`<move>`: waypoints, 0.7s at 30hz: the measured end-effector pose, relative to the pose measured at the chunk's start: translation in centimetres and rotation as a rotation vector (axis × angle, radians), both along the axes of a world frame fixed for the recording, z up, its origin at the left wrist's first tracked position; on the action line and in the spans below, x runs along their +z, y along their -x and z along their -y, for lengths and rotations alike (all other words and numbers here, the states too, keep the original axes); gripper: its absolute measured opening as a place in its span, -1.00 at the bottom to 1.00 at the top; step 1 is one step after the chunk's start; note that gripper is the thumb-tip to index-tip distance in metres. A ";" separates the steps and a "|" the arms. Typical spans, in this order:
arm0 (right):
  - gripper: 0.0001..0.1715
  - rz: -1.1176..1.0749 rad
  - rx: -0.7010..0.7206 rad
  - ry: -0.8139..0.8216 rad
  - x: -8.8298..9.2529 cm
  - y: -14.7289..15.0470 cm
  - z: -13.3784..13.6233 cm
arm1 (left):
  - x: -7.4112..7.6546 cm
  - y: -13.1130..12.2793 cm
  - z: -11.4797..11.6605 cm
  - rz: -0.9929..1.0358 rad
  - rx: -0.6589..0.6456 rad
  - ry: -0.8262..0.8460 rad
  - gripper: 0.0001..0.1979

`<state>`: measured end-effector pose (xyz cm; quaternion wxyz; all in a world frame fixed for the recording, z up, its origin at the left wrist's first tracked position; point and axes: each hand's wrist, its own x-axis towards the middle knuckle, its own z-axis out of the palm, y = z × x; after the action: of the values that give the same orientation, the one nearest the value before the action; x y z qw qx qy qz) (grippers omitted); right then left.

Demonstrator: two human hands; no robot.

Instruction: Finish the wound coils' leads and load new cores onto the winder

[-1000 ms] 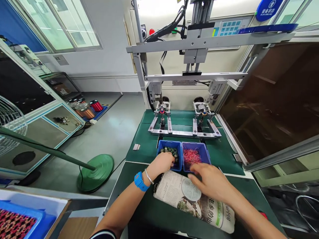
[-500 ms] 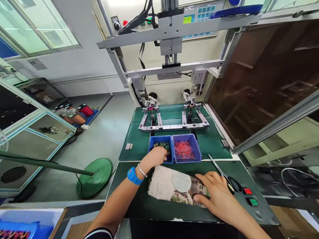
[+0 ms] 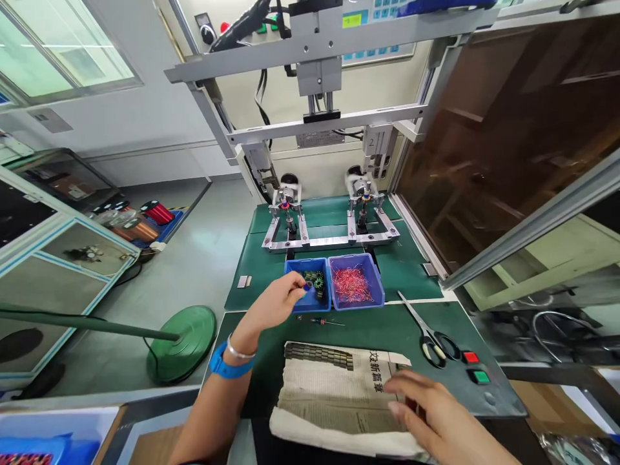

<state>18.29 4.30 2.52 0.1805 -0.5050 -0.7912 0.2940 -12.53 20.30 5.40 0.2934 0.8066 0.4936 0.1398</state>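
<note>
My left hand (image 3: 274, 302) reaches over the front left of a blue bin (image 3: 296, 309), thumb and forefinger closed on a small round part (image 3: 308, 286) with some blue on it. Inside that bin lie several greenish ring-shaped toothed cores (image 3: 318, 283). My right hand (image 3: 433, 413) is over the right side of an opened newspaper sheet (image 3: 334, 394), its fingers bent and apart, somewhat blurred. Along the sheet's upper left run rows of small dark brassy metal pieces (image 3: 320, 355). Between bin and newspaper lies a thin tool with a metal shaft (image 3: 325, 321).
A purple bin (image 3: 382, 300) of red wire pieces (image 3: 353, 285) adjoins the blue one. Scissors (image 3: 426, 332) lie at right, near red (image 3: 470, 357) and green (image 3: 479, 376) buttons. Behind stands a metal fixture (image 3: 329, 243) with two posts, under a machine frame (image 3: 334, 123).
The folded newspaper is now opened, showing rows of metal pieces. My left hand has come up out of the blue bin with a small part. The thin tool is now uncovered.
</note>
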 end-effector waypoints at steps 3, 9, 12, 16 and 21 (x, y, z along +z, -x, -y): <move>-0.69 0.145 -0.089 -0.199 -3.0 -0.7 -0.5 | -1.1 0.8 4.0 0.666 0.061 0.389 -0.84; -0.68 0.236 -0.100 -0.399 -5.4 -1.3 -1.8 | -4.0 0.6 10.3 1.389 0.333 1.058 -0.73; -0.61 0.256 -0.159 -0.468 -6.3 -1.8 -2.6 | -4.4 0.6 11.4 1.454 0.386 1.142 -0.62; -0.59 0.261 -0.181 -0.551 -6.2 -1.7 -2.8 | -5.3 0.3 12.6 1.168 0.487 0.907 -0.63; -0.63 0.117 0.008 -0.351 -3.8 2.9 -2.2 | -6.5 -0.5 14.2 0.643 0.454 0.481 -0.67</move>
<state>15.35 6.45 -1.29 0.2184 -0.4788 -0.8415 0.1224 -12.00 6.12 -1.07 0.5727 0.5026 0.5601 0.3252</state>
